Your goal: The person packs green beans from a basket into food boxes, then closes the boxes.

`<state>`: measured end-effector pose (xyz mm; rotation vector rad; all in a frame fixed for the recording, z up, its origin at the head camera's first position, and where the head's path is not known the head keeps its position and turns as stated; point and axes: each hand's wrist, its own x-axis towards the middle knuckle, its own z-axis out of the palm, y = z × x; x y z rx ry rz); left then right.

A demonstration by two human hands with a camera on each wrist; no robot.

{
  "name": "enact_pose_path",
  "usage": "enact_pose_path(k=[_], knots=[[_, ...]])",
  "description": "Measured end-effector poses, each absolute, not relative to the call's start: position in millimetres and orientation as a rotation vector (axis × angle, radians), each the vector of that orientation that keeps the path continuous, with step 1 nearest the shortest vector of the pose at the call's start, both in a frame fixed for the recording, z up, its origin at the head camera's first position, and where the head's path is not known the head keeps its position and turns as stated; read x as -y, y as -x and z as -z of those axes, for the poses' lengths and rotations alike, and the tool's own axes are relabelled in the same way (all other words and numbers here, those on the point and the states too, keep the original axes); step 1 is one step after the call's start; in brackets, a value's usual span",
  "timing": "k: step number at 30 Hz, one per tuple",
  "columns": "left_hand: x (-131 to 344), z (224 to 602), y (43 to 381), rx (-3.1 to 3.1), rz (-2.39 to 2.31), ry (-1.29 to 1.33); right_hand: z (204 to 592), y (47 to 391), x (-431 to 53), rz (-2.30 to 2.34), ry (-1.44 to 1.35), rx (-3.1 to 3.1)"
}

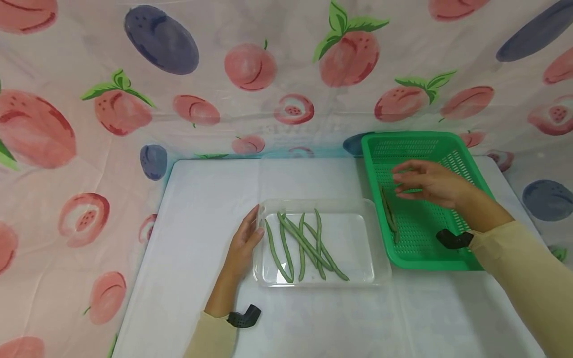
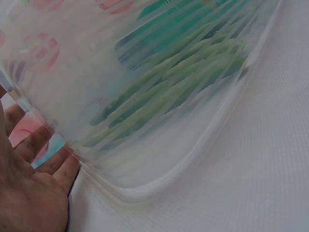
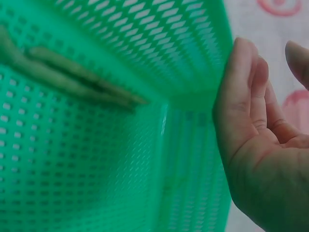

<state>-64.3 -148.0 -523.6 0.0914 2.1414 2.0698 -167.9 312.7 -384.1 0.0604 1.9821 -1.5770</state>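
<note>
My left hand point(image 1: 243, 246) is at the left end of a clear plastic container point(image 1: 380, 248), its fingertips touching the wall and its thumb at the rim. Several green beans point(image 1: 288, 238) lie crossed in that container; through its wall the left wrist view shows them blurred. Over the green basket point(image 1: 436, 262) hangs my right hand point(image 1: 431, 184), fingers loosely bent and nothing between them. A few more beans point(image 1: 388, 214) lie along the basket's left side, below the fingertips. They also show in the right wrist view as blurred beans point(image 3: 72, 77).
Both containers stand on a white-covered table point(image 1: 201, 199), the basket to the right and farther back. A fruit-printed cloth point(image 1: 286, 59) rises behind the table and along its sides. Each wrist wears a small black device point(image 1: 452, 239).
</note>
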Motion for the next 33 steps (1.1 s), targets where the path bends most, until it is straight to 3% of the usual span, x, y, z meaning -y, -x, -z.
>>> enact_pose_path(k=[18, 33], knots=[[147.5, 522.4, 64.2, -2.146, -2.060, -0.087, 455.2, 187.6, -331.1, 1.285, -0.181, -2.077], [147.1, 522.9, 64.1, -2.149, -2.057, -0.065, 460.7, 190.9, -316.4, 1.143, -0.246, -2.102]])
